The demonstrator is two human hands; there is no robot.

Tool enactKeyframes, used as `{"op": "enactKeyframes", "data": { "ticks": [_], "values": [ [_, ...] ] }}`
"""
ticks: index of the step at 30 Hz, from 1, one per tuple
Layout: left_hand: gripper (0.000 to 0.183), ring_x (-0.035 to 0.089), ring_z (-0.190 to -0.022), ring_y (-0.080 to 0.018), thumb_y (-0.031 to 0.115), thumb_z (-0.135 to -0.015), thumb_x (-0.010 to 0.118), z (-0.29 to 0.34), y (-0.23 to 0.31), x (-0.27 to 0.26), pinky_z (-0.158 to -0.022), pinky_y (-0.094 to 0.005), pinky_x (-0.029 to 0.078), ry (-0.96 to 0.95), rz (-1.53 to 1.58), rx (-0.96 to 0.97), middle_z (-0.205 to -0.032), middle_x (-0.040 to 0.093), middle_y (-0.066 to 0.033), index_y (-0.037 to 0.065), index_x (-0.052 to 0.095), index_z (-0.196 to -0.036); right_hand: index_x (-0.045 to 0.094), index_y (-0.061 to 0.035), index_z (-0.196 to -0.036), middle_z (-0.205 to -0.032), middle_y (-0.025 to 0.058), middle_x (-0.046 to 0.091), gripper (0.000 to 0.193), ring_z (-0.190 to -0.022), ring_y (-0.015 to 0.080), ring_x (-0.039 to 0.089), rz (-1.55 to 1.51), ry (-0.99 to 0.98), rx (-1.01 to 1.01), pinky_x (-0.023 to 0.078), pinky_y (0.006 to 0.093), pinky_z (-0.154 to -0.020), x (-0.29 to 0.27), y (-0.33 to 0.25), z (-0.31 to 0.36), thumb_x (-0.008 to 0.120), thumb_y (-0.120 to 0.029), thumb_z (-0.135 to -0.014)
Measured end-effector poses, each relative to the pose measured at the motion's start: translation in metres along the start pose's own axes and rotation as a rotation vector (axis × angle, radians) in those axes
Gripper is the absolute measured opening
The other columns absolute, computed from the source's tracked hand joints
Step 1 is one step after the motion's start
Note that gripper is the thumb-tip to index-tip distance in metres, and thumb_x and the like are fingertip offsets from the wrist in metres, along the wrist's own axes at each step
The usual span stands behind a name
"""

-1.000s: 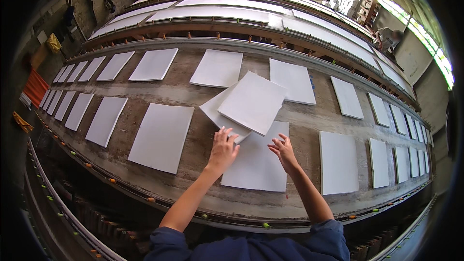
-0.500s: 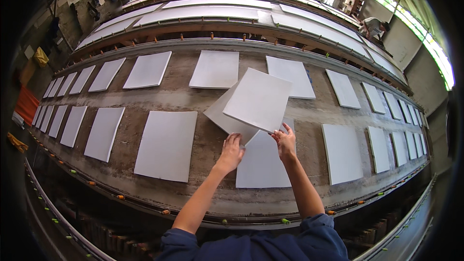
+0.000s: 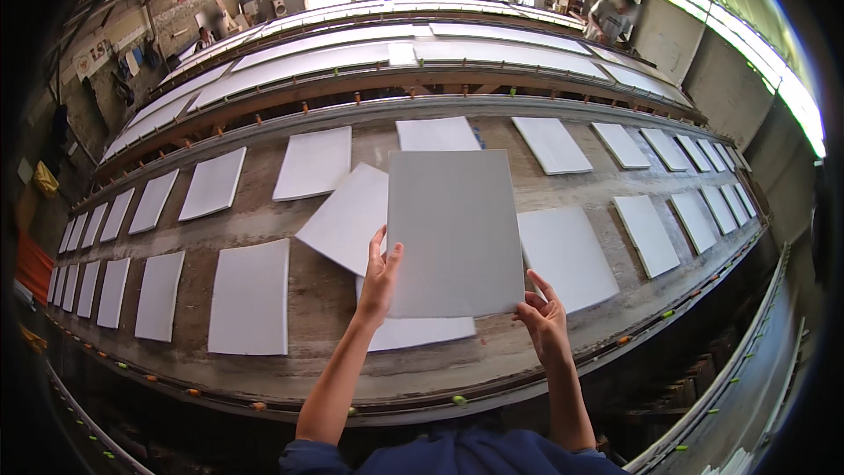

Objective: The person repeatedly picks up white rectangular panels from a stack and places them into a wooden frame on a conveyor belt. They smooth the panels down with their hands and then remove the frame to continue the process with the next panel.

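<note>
A flat rectangular panel [image 3: 453, 237], white but grey in shadow, is held up above the long table. My left hand [image 3: 380, 277] grips its left edge, thumb in front and fingers behind. At its lower right corner, my right hand [image 3: 543, 321] pinches it between thumb and fingers. Partly hidden behind it, a slanted white panel [image 3: 343, 218] lies to the left. Another white panel [image 3: 422, 334] shows below its bottom edge, and one [image 3: 570, 255] lies to the right. Whether each panel is one board or stacked sheets I cannot tell.
The long brown table [image 3: 325, 334] carries two rows of white panels. Orange and green clips [image 3: 459, 400] line its near rail. Farther back stand more long tables [image 3: 308, 57] covered in white. One person [image 3: 608, 19] bends at the far right, another [image 3: 205, 38] is at far left.
The held panel has been straightened and lifted off the slanted one. My left hand has moved from the lower panel to the held panel's left edge. The whole view has shifted.
</note>
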State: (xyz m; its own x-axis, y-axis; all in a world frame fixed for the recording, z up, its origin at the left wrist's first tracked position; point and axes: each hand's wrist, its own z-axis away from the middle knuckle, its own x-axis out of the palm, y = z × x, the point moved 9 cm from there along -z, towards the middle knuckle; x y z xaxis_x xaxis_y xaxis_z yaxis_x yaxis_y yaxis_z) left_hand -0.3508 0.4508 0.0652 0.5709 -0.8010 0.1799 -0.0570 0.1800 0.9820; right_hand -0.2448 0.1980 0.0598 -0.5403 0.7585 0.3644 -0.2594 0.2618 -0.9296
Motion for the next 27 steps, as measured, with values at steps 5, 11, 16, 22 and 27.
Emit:
{"op": "enactKeyframes", "data": {
  "ticks": [5,11,16,22,27],
  "values": [
    [0.065,0.037,-0.129,-0.0226,0.017,-0.095,0.049,0.005,-0.013,0.104,-0.11,-0.034,0.026,-0.004,-0.104,0.06,-0.14,0.035,-0.0202,0.0,0.013,-0.145,0.035,0.0035,-0.138,-0.105,0.0127,0.063,0.06,-0.091,0.0142,0.06,0.027,-0.025,-0.04,0.05,0.0282,-0.08,-0.095,-0.038,0.012,0.059,-0.001,-0.084],
    [0.064,0.043,-0.123,-0.02,0.009,-0.094,0.05,0.019,-0.035,0.227,-0.105,-0.0328,0.034,0.03,-0.119,0.138,-0.141,0.034,-0.0179,0.003,0.014,-0.146,0.031,0.0009,-0.142,-0.125,0.0152,0.053,0.065,-0.111,0.0181,0.054,0.016,-0.055,0.06,0.044,0.0293,-0.094,-0.209,-0.078,0.015,0.06,-0.006,-0.084],
    [0.064,0.045,-0.121,-0.0186,0.007,-0.093,0.051,0.019,-0.058,0.298,-0.102,-0.0318,0.038,-0.016,-0.041,0.123,-0.141,0.035,-0.0155,0.005,0.016,-0.146,0.026,0.003,-0.143,-0.14,0.0169,0.042,0.071,-0.128,0.0217,0.042,0.051,-0.07,0.027,0.034,0.0329,-0.105,-0.257,-0.107,0.0,0.063,-0.005,-0.083],
    [0.064,0.047,-0.119,-0.0184,0.006,-0.093,0.051,0.003,-0.083,0.316,-0.101,-0.032,0.039,0.033,-0.174,0.169,-0.14,0.037,-0.016,0.006,0.015,-0.147,0.023,0.0038,-0.144,-0.138,0.0171,0.043,0.071,-0.128,0.0221,0.041,0.09,-0.077,0.007,0.031,0.0322,-0.106,-0.28,-0.112,-0.014,0.06,-0.003,-0.083],
    [0.065,0.053,-0.108,-0.0151,0.008,-0.093,0.052,-0.001,-0.08,0.325,-0.092,-0.0293,0.044,0.03,-0.101,0.139,-0.126,0.049,-0.0152,0.009,0.016,-0.147,0.022,0.0036,-0.144,-0.135,0.0168,0.044,0.072,-0.126,0.0218,0.042,0.075,-0.019,-0.003,0.031,0.032,-0.105,-0.294,-0.099,-0.023,0.058,-0.003,-0.082]
  ]
}}
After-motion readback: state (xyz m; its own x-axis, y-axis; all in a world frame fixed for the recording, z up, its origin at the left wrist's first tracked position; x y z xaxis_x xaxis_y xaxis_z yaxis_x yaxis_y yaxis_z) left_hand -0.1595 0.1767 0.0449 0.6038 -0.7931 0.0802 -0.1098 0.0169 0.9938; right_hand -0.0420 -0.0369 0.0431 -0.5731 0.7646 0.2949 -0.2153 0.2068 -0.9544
